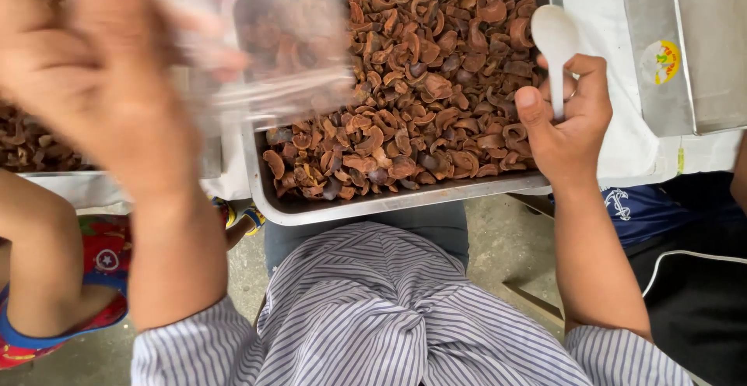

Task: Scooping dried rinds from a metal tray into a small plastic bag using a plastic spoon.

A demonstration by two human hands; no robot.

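Right hand (566, 125), centre-right of frame, grip clamped on a white plastic spoon (555, 40). Handle inside the fist, bowl sticking out the top. Spoon's long axis runs near vertical in frame, bowl toward the top edge, over the right side of the metal tray (366, 205) of brown dried pieces (424, 82).

Left hand (101, 82), upper left, blurred; seems to pinch a clear plastic bag (288, 51) over the tray's left end, grip unclear.

Advice: hold the bag mouth open and steady, take shallow scoops.
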